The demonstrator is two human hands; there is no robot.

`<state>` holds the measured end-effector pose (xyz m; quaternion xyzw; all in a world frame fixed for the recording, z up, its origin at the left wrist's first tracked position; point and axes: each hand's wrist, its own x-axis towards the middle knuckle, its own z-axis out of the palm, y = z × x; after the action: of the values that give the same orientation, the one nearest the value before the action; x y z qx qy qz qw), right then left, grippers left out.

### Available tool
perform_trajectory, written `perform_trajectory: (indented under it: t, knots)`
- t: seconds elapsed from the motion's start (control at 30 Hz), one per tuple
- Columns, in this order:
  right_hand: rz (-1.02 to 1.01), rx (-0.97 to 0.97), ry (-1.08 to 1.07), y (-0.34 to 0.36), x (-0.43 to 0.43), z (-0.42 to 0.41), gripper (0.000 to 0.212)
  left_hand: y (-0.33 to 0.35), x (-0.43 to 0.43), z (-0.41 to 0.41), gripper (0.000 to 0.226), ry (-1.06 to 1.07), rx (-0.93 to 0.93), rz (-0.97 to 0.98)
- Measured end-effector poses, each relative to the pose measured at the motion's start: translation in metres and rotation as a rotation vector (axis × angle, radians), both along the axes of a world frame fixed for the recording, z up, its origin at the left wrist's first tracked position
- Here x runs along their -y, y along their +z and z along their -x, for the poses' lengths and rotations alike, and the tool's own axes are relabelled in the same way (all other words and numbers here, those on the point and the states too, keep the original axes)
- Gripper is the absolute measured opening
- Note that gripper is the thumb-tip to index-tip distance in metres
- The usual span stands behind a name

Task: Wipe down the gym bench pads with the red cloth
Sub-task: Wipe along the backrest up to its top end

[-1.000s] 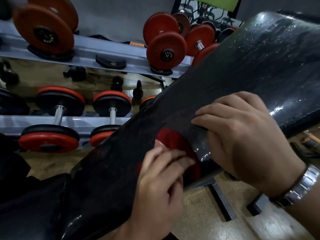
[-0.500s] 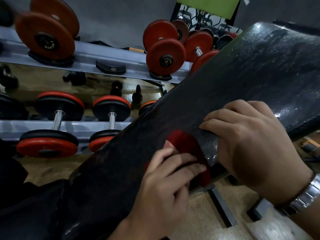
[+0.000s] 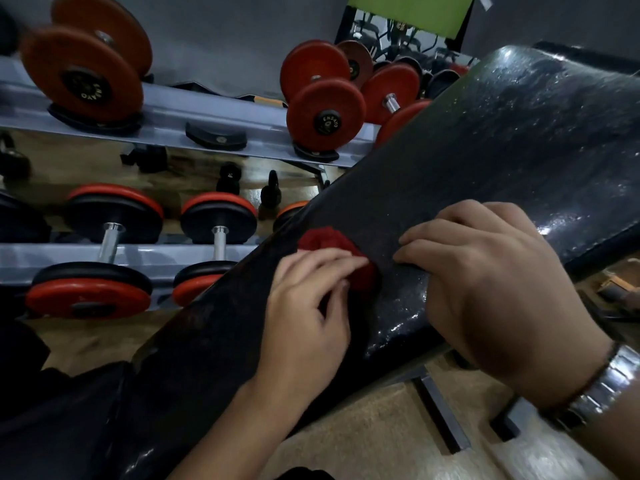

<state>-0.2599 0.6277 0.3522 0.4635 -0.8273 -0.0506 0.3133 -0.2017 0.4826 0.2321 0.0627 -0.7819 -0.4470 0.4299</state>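
Observation:
A long black bench pad (image 3: 485,161) slants from lower left to upper right, wet and shiny in places. A bunched red cloth (image 3: 329,242) lies on the pad near its middle. My left hand (image 3: 308,306) presses on the cloth's near side, fingers curled over it. My right hand (image 3: 491,278) rests flat on the pad just right of the cloth, gripping the pad's near edge; a metal watch is on that wrist. A second black pad (image 3: 62,420) shows at the lower left.
A grey dumbbell rack (image 3: 194,116) with red and black dumbbells (image 3: 325,116) stands behind the bench on the left. Small kettlebells (image 3: 270,192) sit on the wooden floor. The bench's metal frame (image 3: 440,410) runs below the pad.
The red cloth and my left hand have slid up and away across the pad, toward its far edge. My right hand has stayed on the near edge.

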Motion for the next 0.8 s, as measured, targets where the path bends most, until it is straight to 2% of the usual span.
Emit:
perform_trajectory:
  t: [0.17,0.33,0.5,0.67,0.8]
  knots:
    - [-0.006,-0.004,0.025,0.001,-0.003,0.002,0.026,-0.021,0.001,-0.017,0.035,-0.084,-0.039,0.086]
    - [-0.010,-0.001,0.030,0.001,-0.003,0.001,0.027,-0.002,0.026,0.013,0.031,0.007,-0.009,-0.004]
    - [-0.014,-0.004,0.038,0.000,-0.005,0.002,0.028,0.004,0.008,0.012,0.029,-0.104,-0.068,0.063]
    - [-0.017,-0.011,0.026,0.000,-0.004,0.002,0.025,0.016,0.034,0.044,0.033,-0.005,-0.018,-0.004]
    - [-0.026,-0.002,0.042,0.002,-0.004,0.001,0.023,0.015,0.023,0.040,0.031,-0.067,-0.052,0.025]
